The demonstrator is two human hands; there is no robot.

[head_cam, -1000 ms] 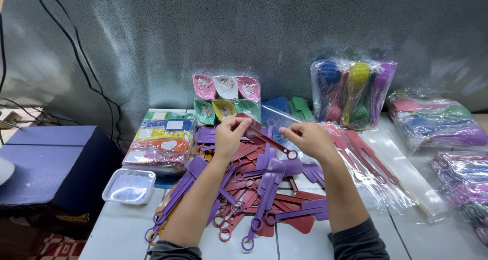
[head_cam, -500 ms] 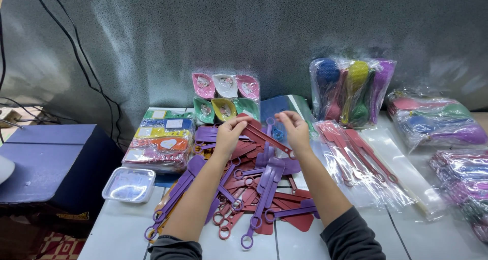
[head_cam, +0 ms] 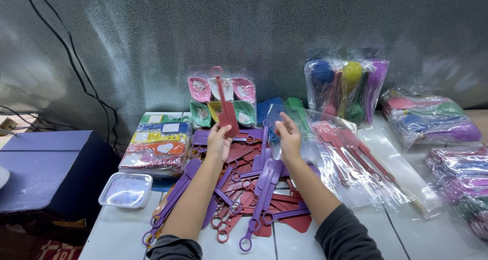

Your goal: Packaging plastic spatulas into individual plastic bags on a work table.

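Left hand (head_cam: 219, 142) gripping a dark red spatula (head_cam: 224, 103) by its blade end, fingers curled shut around it, handle pointing up with its ring at the top. Spatula standing nearly upright above the hand, rising in front of the packaged heart-shaped dishes (head_cam: 221, 100) by the wall. Right hand (head_cam: 289, 138) hovering just beside, fingers spread and open, apparently pinching the edge of a clear plastic bag (head_cam: 284, 138); contact too blurred to tell for certain. Both hands hanging over a pile of purple and red spatulas (head_cam: 256, 189) lying on the white table (head_cam: 122, 229). Bagged red spatulas (head_cam: 351, 153) lying to the right of the pile. Stacked colourful packets (head_cam: 157, 145) sitting to the left, a small clear lidded container (head_cam: 126, 190) in front of them. Bagged round brushes (head_cam: 345, 90) leaning against the grey wall.
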